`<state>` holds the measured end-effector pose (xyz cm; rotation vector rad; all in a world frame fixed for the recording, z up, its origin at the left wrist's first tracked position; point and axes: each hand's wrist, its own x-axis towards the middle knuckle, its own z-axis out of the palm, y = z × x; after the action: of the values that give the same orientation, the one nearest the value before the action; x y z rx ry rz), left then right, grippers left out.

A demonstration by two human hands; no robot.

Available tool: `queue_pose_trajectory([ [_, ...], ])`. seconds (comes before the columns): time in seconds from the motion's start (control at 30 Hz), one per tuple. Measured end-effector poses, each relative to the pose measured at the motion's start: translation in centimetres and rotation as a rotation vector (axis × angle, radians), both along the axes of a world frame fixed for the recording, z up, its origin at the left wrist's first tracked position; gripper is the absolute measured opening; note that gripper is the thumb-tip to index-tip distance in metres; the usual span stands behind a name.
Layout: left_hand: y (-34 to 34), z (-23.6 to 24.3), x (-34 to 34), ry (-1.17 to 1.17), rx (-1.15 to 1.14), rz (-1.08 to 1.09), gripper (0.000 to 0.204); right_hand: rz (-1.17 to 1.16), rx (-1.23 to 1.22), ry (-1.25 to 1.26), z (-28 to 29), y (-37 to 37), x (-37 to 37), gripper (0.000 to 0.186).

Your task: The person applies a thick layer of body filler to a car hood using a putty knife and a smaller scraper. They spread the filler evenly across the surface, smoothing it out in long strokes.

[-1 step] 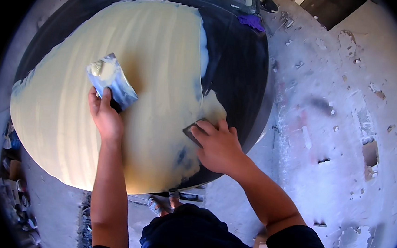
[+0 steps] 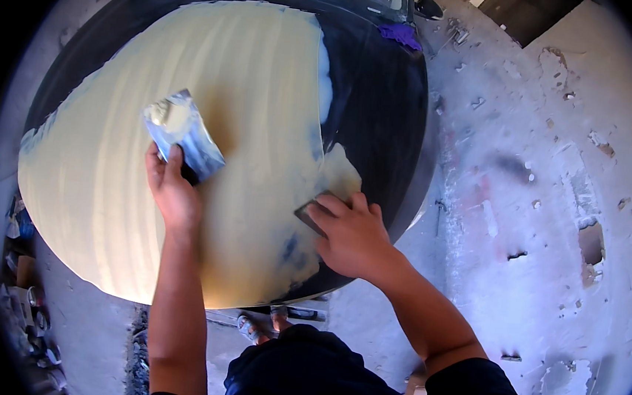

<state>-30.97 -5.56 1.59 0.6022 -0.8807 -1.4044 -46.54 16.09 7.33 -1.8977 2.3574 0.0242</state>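
Observation:
In front of me a dark car hood [image 2: 379, 106] is largely coated with pale cream body filler [image 2: 130, 205]. My left hand [image 2: 176, 198] is closed around the near edge of a shiny flat plate [image 2: 202, 148], thumb on top. A pale dab of filler sits on the plate's far part, and the plate is held over the coated area. My right hand [image 2: 357, 238] grips a small dark filler spreader [image 2: 313, 216], fingers pressed along its top. The spreader is at the coating's ragged right edge, where thin, bluish patches show; its underside is hidden.
A purple cloth [image 2: 401, 35] lies on the hood's far right corner, near the windshield and side mirror [image 2: 429, 8]. The pale floor [image 2: 506, 235] on the right has scattered debris and worn patches. Cluttered items [image 2: 25, 308] line the lower left. My feet [image 2: 252, 328] stand at the car's front.
My left hand and the plate have shifted slightly right and nearer to me. My right hand and the spreader have moved a touch to the right.

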Motion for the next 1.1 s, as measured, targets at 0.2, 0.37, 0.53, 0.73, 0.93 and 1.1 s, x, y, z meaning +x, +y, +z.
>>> queue_pose_trajectory([
  [0.2,7.5,-0.5,-1.0,-0.014,0.010,-0.158,0.032,-0.027,-0.474,-0.087,1.4,1.7,-0.9,0.048],
  [0.37,10.4,0.9,-1.8,0.123,0.039,-0.289,0.033,0.108,-0.575,-0.101,2.3,0.4,-0.6,0.046],
  [0.53,11.1,0.5,-2.3,0.060,0.012,-0.238,0.033,0.199,-0.524,-0.018,1.4,-0.2,0.3,0.046],
  [0.73,8.2,-0.9,-0.3,0.007,-0.082,0.008,0.037,0.055,-0.351,0.025,0.9,-1.0,-4.1,0.044],
  [0.93,7.3,-4.0,1.3,0.076,0.019,0.076,0.037,0.130,-0.060,0.087,1.0,-6.2,-6.3,0.043],
  [1.1,7.2,-5.0,1.7,0.059,0.006,0.088,0.038,0.186,0.023,0.098,-0.1,-6.5,-5.3,0.040],
])
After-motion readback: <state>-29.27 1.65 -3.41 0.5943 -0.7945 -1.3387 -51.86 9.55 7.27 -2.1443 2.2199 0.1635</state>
